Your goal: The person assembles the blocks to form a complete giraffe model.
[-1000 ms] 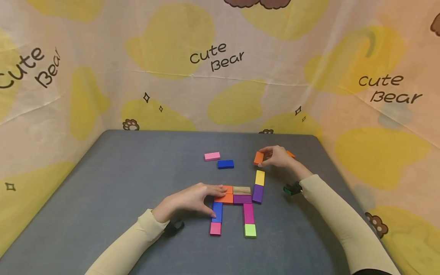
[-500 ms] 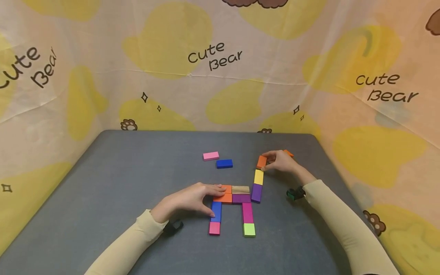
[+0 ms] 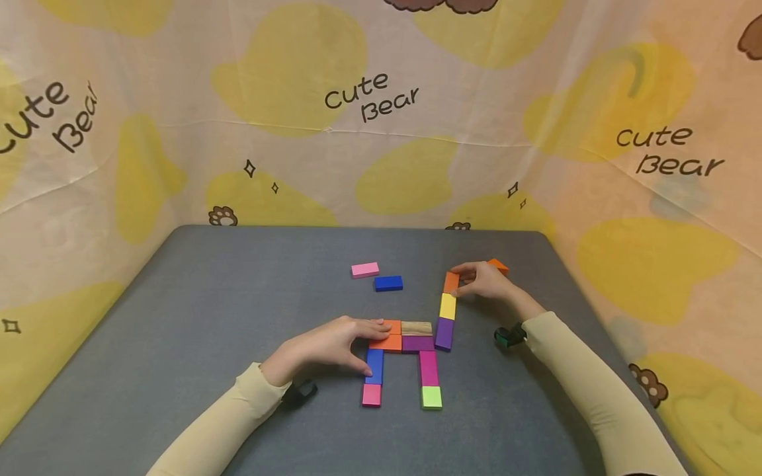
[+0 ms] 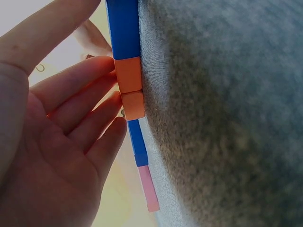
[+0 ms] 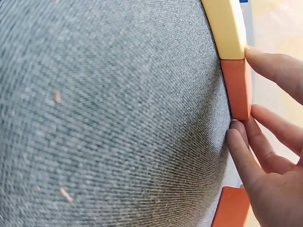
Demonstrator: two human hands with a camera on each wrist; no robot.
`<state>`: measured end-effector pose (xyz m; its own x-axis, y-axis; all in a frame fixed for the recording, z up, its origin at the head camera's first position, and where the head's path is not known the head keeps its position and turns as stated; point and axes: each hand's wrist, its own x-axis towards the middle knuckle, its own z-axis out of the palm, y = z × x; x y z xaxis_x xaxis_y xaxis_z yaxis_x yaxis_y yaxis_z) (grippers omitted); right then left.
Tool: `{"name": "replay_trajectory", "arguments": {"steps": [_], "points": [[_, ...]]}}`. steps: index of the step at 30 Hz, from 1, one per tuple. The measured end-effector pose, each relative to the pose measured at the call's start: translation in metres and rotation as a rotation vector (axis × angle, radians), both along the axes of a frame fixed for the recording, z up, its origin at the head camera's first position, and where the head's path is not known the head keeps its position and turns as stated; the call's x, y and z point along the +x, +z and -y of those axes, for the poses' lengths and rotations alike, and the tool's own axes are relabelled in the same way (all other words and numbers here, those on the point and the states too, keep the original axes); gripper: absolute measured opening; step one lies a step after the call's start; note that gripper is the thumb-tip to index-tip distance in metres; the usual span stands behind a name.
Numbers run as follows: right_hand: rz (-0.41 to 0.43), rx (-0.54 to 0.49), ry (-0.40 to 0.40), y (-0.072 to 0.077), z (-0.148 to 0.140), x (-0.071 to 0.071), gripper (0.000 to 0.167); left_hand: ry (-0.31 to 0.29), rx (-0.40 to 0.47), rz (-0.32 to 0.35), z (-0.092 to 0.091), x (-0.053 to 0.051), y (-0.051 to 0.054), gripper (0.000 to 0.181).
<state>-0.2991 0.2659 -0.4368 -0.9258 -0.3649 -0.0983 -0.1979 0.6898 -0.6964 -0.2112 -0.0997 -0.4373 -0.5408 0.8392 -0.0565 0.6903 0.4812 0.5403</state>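
My right hand (image 3: 485,280) holds an orange block (image 3: 451,282) between thumb and fingers at the far end of a short row. In the right wrist view the thumb sits where this block meets the yellow block (image 5: 226,28), and fingertips touch its other end. A purple block (image 3: 444,334) continues the row toward me. My left hand (image 3: 333,345) rests its outstretched fingers on two orange blocks (image 3: 389,342). Its thumb touches a blue block (image 3: 374,367), which has a pink block (image 3: 372,395) at its near end.
Beside the orange pair lie a wood-grain block (image 3: 416,328) and a purple-magenta block (image 3: 418,344). Magenta (image 3: 428,368) and lime green (image 3: 431,398) blocks extend nearer. Farther back are a light pink block (image 3: 365,270), a blue block (image 3: 388,283) and another orange piece (image 3: 499,266).
My right hand has brought the orange block nearer to me and lined it up against the yellow block's end. The left hand stays in place.
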Motion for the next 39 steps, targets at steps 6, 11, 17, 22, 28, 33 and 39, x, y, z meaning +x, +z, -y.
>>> {"name": "replay_trajectory", "arguments": {"steps": [6, 11, 17, 22, 28, 33, 39], "points": [[-0.012, -0.021, 0.027, -0.0018, -0.001, 0.0006, 0.059, 0.003, 0.001, 0.001, 0.0, 0.0003, 0.0005, 0.07], [-0.033, -0.028, 0.031, -0.0051, -0.0031, -0.0003, 0.056, -0.004, 0.006, -0.005, 0.0002, 0.0004, 0.0, 0.071], [-0.031, -0.038, 0.017, -0.0046, -0.003, -0.0001, 0.054, -0.002, 0.005, -0.004, 0.0, 0.0006, 0.0012, 0.07], [-0.014, -0.039, -0.001, -0.0049, -0.0016, 0.0, 0.055, -0.007, 0.013, -0.005, 0.0002, 0.0007, 0.001, 0.07], [-0.014, -0.053, 0.003, -0.0057, -0.0009, -0.0005, 0.054, -0.005, 0.013, 0.005, 0.0001, 0.0008, 0.0016, 0.07], [-0.013, -0.057, -0.007, -0.0066, -0.001, -0.0012, 0.053, -0.001, 0.009, 0.011, -0.0002, 0.0009, 0.0027, 0.07], [-0.009, -0.046, -0.019, -0.0077, -0.0017, -0.0031, 0.051, 0.002, 0.005, 0.012, -0.0003, 0.0016, 0.0016, 0.07]]}}
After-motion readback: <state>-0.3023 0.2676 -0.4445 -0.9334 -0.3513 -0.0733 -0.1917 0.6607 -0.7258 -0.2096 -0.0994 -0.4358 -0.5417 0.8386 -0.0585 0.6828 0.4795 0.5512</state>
